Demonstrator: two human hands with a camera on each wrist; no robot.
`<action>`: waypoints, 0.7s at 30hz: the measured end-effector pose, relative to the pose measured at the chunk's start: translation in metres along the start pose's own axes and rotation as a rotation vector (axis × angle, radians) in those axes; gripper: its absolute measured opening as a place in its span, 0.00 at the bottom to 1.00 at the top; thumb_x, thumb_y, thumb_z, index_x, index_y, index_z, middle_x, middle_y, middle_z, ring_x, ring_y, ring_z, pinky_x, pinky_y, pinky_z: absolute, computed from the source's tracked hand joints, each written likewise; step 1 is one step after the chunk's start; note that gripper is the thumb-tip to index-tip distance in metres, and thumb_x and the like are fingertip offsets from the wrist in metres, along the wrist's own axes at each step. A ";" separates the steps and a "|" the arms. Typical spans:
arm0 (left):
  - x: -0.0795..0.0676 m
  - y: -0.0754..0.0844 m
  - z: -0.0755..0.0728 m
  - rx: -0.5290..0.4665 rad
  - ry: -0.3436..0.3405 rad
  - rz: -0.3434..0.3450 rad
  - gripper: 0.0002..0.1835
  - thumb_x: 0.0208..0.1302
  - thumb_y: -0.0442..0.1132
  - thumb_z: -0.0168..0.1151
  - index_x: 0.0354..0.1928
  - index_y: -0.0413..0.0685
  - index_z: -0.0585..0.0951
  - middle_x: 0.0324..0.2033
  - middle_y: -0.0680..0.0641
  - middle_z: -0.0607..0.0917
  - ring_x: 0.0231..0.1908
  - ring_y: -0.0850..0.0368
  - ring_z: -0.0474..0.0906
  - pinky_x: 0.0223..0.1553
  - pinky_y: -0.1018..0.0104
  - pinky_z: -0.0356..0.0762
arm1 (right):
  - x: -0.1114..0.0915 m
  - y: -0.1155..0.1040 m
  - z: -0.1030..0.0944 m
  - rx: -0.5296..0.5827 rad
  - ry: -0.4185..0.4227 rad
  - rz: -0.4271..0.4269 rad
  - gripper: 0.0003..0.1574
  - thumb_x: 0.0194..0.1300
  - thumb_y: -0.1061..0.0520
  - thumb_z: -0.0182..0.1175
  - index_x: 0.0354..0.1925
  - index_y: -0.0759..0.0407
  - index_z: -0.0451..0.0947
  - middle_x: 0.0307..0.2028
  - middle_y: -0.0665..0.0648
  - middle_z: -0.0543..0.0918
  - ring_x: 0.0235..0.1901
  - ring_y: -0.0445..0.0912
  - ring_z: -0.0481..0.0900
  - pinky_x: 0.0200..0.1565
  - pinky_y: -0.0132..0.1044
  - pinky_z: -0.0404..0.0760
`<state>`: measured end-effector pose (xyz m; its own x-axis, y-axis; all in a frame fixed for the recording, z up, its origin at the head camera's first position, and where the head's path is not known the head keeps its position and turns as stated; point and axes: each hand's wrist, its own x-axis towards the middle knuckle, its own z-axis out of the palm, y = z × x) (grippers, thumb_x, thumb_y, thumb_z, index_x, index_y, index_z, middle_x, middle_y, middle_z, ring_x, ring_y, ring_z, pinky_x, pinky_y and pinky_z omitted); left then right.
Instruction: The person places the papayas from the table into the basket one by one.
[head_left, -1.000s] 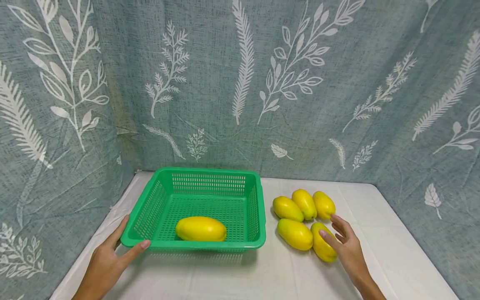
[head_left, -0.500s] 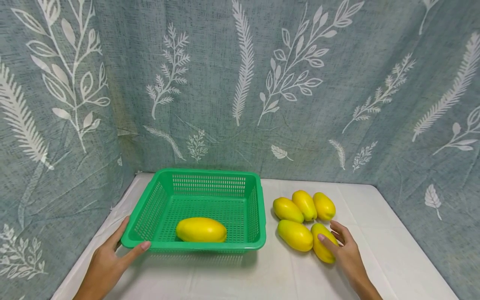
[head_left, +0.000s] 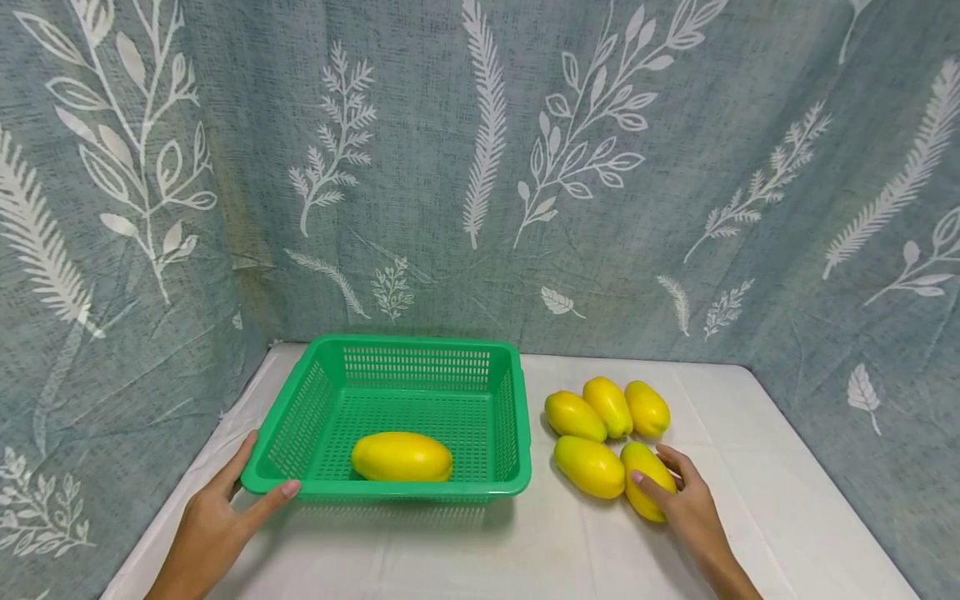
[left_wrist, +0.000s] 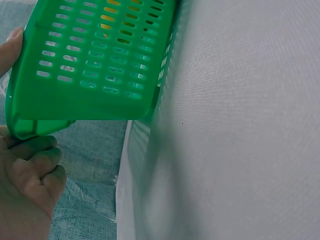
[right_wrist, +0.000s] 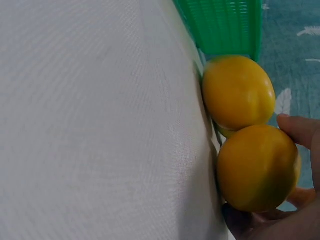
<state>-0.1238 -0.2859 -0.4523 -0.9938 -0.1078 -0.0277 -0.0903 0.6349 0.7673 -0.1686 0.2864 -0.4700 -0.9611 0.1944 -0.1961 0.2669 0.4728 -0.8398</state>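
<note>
In the head view my left hand [head_left: 213, 521] holds the near left corner of a green plastic basket [head_left: 390, 489], thumb over the front rim. Its fingers curl under the rim in the left wrist view. One yellow mango [head_left: 402, 457] lies inside the basket. On the right, my right hand [head_left: 693, 504] grips a yellow-green mango [head_left: 643, 492] that rests on the table. The right wrist view has the thumb on one side of that mango [right_wrist: 256, 167] and fingers round the other, partly hidden. Another mango [head_left: 590, 467] lies just left of it.
Three more mangoes stand in a row behind: a left one [head_left: 574, 417], a middle one [head_left: 608, 408] and a right one [head_left: 648, 409]. A white cloth [head_left: 525, 550] covers the table. Patterned blue-green curtains [head_left: 435, 167] surround its back and sides.
My right hand has come slightly down and left onto the near right mango, its fingers closing round it. The left hand stays at the basket corner.
</note>
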 end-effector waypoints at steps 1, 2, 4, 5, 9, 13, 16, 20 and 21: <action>0.000 0.000 0.000 0.000 0.002 0.001 0.55 0.75 0.61 0.64 0.86 0.56 0.37 0.82 0.30 0.49 0.75 0.18 0.56 0.64 0.23 0.66 | 0.000 0.000 0.000 -0.001 0.001 0.000 0.60 0.69 0.33 0.70 0.83 0.58 0.54 0.81 0.68 0.57 0.79 0.67 0.57 0.77 0.66 0.60; 0.000 0.000 0.000 0.001 0.004 0.003 0.56 0.75 0.61 0.64 0.86 0.56 0.37 0.82 0.30 0.49 0.75 0.18 0.56 0.64 0.23 0.66 | 0.000 0.000 0.000 -0.005 0.003 0.000 0.60 0.69 0.33 0.70 0.82 0.58 0.55 0.81 0.67 0.58 0.78 0.66 0.58 0.76 0.65 0.61; -0.001 0.001 0.000 0.000 0.004 0.003 0.55 0.75 0.61 0.64 0.86 0.56 0.37 0.82 0.30 0.49 0.75 0.18 0.56 0.64 0.23 0.67 | 0.000 0.001 0.001 -0.008 0.004 0.001 0.59 0.69 0.32 0.69 0.82 0.58 0.56 0.80 0.66 0.59 0.76 0.65 0.61 0.75 0.64 0.64; -0.001 0.001 0.000 0.000 0.005 0.004 0.55 0.75 0.61 0.64 0.86 0.55 0.37 0.82 0.30 0.49 0.75 0.18 0.57 0.64 0.23 0.67 | 0.000 0.001 0.001 -0.013 0.005 0.003 0.59 0.69 0.31 0.69 0.82 0.58 0.57 0.80 0.66 0.60 0.75 0.64 0.62 0.74 0.64 0.66; -0.001 0.001 0.000 0.000 0.004 0.004 0.55 0.76 0.61 0.64 0.86 0.55 0.37 0.82 0.30 0.49 0.75 0.19 0.57 0.63 0.23 0.67 | -0.001 0.001 0.001 -0.026 0.004 0.007 0.58 0.69 0.30 0.69 0.81 0.57 0.58 0.79 0.65 0.63 0.72 0.62 0.66 0.70 0.60 0.69; -0.001 0.001 0.001 -0.007 0.001 0.006 0.55 0.76 0.60 0.64 0.86 0.56 0.37 0.83 0.31 0.49 0.75 0.19 0.56 0.64 0.23 0.66 | -0.002 0.000 0.000 -0.036 0.004 0.005 0.58 0.69 0.31 0.68 0.81 0.57 0.59 0.79 0.65 0.63 0.72 0.62 0.66 0.70 0.60 0.70; -0.001 0.001 0.000 -0.009 0.000 0.009 0.55 0.76 0.60 0.64 0.86 0.57 0.37 0.82 0.30 0.49 0.75 0.18 0.56 0.63 0.22 0.66 | -0.002 0.000 0.000 -0.037 0.006 0.004 0.57 0.70 0.31 0.68 0.81 0.58 0.59 0.79 0.65 0.63 0.72 0.62 0.67 0.70 0.60 0.71; -0.001 0.001 0.000 -0.004 0.000 0.010 0.55 0.76 0.60 0.64 0.86 0.57 0.37 0.82 0.30 0.49 0.74 0.17 0.56 0.63 0.22 0.66 | -0.002 0.000 0.000 -0.035 0.010 0.003 0.57 0.70 0.31 0.68 0.81 0.58 0.59 0.78 0.66 0.64 0.71 0.62 0.68 0.69 0.58 0.72; -0.001 0.000 0.000 -0.004 0.000 0.010 0.55 0.76 0.60 0.64 0.86 0.57 0.37 0.82 0.30 0.50 0.74 0.17 0.56 0.63 0.22 0.66 | -0.002 0.000 0.000 -0.036 0.011 0.003 0.57 0.69 0.31 0.68 0.81 0.58 0.59 0.78 0.66 0.64 0.71 0.62 0.68 0.68 0.57 0.72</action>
<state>-0.1231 -0.2853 -0.4522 -0.9946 -0.1019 -0.0199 -0.0802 0.6329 0.7701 -0.1670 0.2866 -0.4697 -0.9594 0.2055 -0.1931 0.2728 0.5025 -0.8204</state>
